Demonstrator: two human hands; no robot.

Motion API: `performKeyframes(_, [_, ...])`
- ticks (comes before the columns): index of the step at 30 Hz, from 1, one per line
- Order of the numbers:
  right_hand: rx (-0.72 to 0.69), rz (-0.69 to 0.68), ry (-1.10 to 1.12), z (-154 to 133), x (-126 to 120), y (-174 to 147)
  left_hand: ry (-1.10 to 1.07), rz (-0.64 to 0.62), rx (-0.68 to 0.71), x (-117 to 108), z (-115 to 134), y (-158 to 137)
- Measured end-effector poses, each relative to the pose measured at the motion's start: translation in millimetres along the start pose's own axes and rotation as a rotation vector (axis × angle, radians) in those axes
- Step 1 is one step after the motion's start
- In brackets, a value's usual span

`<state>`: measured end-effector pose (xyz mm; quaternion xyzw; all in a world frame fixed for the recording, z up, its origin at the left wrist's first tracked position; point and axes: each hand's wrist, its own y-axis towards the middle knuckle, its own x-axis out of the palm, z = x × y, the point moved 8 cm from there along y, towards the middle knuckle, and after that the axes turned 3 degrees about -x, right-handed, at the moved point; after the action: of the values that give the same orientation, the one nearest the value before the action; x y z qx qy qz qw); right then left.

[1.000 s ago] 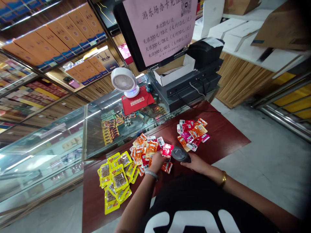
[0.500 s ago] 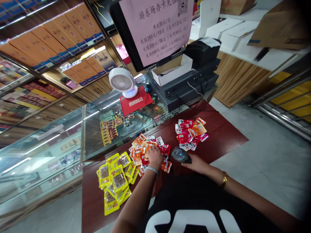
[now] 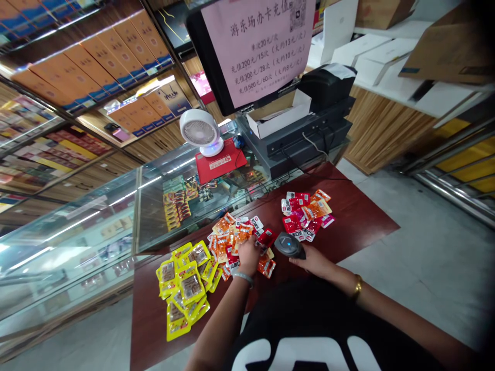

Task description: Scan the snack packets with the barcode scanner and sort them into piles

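My left hand [image 3: 248,256] is closed at the middle pile of snack packets, its fingers pinching the edge of an orange snack packet [image 3: 243,233]. More orange, red and white packets [image 3: 221,247] lie around and under it. In my right hand [image 3: 315,262] is a dark grey barcode scanner [image 3: 288,245] with a small blue light, its head between the two piles of small packets. Just beyond the scanner lies a second pile of red, orange and white packets [image 3: 305,214]. Yellow-edged snack packets [image 3: 189,283] are heaped left of my left hand.
The piles rest on a dark red tabletop [image 3: 356,216]. Behind it stand a glass display case [image 3: 154,206], a white fan [image 3: 201,131] on a red mat, and a monitor [image 3: 255,51] covered by a pink sign. A white open box [image 3: 280,116] sits near a trailing cable.
My left hand has drawn slightly toward me and right, and its fingers have closed on an orange packet. The scanner stays nearly in place. The whole view has shifted slightly.
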<state>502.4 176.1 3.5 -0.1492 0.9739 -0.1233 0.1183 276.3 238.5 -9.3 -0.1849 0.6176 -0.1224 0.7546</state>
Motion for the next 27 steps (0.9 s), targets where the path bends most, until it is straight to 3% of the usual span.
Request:
performKeyframes(8, [-0.011,-0.007,0.026,-8,0,-1,-0.195,0.028,0.033,0,-5,1])
performKeyframes(13, [-0.011,0.008,0.046,-5,-1,-3,-0.486,-0.035,-0.056,12,-11,5])
performKeyframes(16, [-0.002,-0.015,0.056,-1,0,-4,-0.765,-0.143,-0.038,18,11,10])
performKeyframes(20, [0.017,-0.054,0.058,0,4,-7,-1.127,-0.309,0.161,8,58,20])
performKeyframes(23, [0.047,-0.052,0.044,1,4,-8,-0.986,-0.262,0.184,2,55,28])
performKeyframes(27, [0.072,-0.015,0.029,5,-1,-9,-0.345,-0.194,0.156,14,21,14])
